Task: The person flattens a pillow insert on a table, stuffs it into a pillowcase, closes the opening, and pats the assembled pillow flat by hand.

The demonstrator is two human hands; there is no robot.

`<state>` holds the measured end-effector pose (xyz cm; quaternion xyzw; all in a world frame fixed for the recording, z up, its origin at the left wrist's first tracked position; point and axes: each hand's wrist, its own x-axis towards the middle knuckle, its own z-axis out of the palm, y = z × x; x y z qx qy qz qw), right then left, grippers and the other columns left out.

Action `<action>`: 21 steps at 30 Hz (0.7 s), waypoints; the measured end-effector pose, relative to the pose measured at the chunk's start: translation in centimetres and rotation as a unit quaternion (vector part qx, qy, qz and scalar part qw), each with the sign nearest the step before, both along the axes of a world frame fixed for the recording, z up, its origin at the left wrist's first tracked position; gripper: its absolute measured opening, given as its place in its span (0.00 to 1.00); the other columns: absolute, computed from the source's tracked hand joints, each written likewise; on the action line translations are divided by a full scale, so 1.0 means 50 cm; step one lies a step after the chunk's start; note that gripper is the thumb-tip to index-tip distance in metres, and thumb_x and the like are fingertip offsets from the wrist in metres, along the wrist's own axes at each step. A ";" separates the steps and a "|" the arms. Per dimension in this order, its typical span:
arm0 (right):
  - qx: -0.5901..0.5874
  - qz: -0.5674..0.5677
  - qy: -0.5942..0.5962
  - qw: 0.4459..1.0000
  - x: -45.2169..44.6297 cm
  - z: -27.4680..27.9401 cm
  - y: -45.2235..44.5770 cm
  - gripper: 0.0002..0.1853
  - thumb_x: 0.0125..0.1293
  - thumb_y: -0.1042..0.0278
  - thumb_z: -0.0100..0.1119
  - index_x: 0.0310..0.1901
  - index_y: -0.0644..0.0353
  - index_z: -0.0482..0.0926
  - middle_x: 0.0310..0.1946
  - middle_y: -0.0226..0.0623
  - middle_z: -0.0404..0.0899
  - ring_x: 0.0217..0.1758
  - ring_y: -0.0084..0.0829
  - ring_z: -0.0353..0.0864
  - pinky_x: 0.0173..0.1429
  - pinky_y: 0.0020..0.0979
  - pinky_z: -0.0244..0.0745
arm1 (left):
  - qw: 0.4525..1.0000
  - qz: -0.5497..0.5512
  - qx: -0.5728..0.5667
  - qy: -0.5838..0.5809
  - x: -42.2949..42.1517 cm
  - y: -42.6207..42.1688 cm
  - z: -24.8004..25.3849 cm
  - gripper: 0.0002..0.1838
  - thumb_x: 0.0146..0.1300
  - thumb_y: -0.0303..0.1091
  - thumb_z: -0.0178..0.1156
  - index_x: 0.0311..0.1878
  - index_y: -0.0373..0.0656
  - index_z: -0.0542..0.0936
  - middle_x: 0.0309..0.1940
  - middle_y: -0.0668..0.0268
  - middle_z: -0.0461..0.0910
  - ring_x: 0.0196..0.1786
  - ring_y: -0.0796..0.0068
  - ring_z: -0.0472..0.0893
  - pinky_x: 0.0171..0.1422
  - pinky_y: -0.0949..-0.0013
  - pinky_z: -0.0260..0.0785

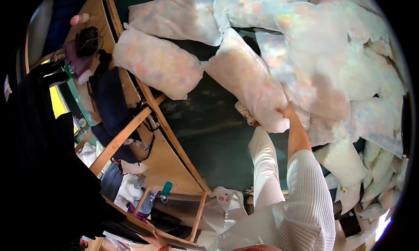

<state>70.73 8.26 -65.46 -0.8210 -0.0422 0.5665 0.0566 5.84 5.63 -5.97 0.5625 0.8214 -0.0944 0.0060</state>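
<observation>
My right hand (286, 110) reaches forward from a white knitted sleeve. Its fingers are closed on the near end of a stuffed white sack (248, 76), through whose thin cloth orange and pink contents show. That sack lies slanted on the dark green floor, touching the pile on its right. My left hand (155, 240) shows at the bottom edge, beside a wooden rail (131, 214). Its fingers look stretched out and hold nothing that I can see; part of the hand is cut off.
Another stuffed sack (159, 61) lies to the left, with a further sack (174, 15) behind it. A tall heap of sacks (318, 54) fills the right side. A wooden partition (170, 163) stands left, with hanging clothes (109, 94) and a teal bottle (166, 191). My foot in a white clog (244, 112) is beside the held sack.
</observation>
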 end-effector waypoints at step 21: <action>0.344 0.145 -0.211 0.903 -0.200 0.972 0.077 0.18 0.47 0.55 0.67 0.35 0.61 0.84 0.31 0.46 0.84 0.37 0.44 0.83 0.45 0.41 0.75 | 0.994 -0.035 0.103 0.029 -0.057 -0.012 -0.055 0.46 0.66 0.62 0.54 0.77 0.45 0.51 0.78 0.57 0.49 0.78 0.51 0.49 0.74 0.48 0.49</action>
